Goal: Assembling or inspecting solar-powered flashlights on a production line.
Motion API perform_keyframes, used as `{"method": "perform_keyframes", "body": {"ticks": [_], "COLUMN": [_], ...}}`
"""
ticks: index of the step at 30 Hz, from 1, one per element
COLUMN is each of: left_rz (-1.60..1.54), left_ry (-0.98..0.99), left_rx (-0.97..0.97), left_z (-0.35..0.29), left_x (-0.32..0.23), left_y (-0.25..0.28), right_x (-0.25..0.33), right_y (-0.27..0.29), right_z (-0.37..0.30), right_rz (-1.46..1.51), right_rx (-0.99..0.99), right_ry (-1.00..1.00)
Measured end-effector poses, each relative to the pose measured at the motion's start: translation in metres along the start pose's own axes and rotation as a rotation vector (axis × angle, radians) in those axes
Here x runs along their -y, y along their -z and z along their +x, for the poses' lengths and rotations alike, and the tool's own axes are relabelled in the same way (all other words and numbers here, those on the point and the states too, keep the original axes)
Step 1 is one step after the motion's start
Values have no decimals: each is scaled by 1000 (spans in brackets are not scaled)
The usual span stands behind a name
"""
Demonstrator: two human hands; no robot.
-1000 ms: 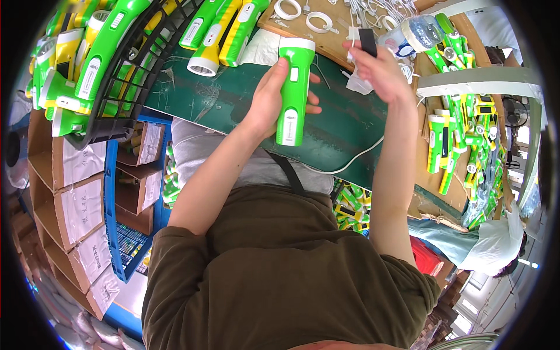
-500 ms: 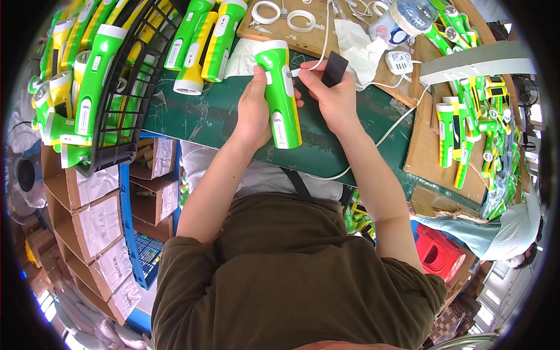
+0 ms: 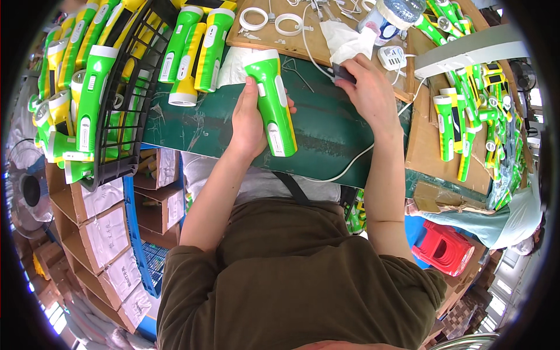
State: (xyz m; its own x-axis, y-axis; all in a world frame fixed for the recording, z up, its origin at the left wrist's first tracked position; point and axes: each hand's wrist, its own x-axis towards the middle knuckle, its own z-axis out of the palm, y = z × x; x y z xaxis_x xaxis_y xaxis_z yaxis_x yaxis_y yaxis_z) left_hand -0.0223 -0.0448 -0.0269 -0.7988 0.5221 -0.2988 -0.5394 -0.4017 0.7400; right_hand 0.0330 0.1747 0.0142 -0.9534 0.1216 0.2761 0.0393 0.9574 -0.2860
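My left hand (image 3: 248,125) is wrapped round the body of a green and yellow flashlight (image 3: 273,111) with a white head, which tilts head-up above the table's front part. My right hand (image 3: 373,93) is apart from it, farther right, near a crumpled white tissue (image 3: 344,42). Between its thumb and fingers is a small dark flat piece (image 3: 344,73), partly covered by the hand. A white cable (image 3: 308,46) runs down to these fingers; its end is hidden. Three more flashlights (image 3: 189,64) lie on the table to the left.
A black basket (image 3: 119,140) full of flashlights stands at the left. White rings (image 3: 289,24) lie on a wooden board behind. A white charger block (image 3: 392,57), a clear plastic bottle (image 3: 399,11) and a grey curved bar (image 3: 472,57) are at the right, with many flashlights beyond.
My right hand has moved right, away from the flashlight, carrying the dark piece. The cable's plug has come away from the flashlight's side. My left hand still grips the flashlight.
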Motion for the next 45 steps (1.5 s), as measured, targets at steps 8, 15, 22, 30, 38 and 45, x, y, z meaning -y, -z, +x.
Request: {"method": "perform_keyframes", "body": {"ticks": [8, 15, 22, 30, 38, 45], "left_rz": [88, 116, 147, -82, 170, 266], "left_ry": [-23, -38, -82, -67, -169, -273], "left_rx": [67, 191, 157, 226, 253, 182], "left_z": [0, 2, -3, 3, 2, -2], "left_x": [4, 7, 0, 7, 11, 14], "left_y": [1, 8, -8, -3, 5, 4], "right_x": [20, 38, 33, 36, 35, 37], "right_y": [22, -12, -11, -11, -9, -8], "right_z": [-2, -4, -3, -4, -4, -4], "right_rz": [504, 514, 565, 627, 619, 624], "right_rx": [-25, -16, -13, -79, -60, -40], "right_ry": [-230, 151, 86, 78, 118, 100]}}
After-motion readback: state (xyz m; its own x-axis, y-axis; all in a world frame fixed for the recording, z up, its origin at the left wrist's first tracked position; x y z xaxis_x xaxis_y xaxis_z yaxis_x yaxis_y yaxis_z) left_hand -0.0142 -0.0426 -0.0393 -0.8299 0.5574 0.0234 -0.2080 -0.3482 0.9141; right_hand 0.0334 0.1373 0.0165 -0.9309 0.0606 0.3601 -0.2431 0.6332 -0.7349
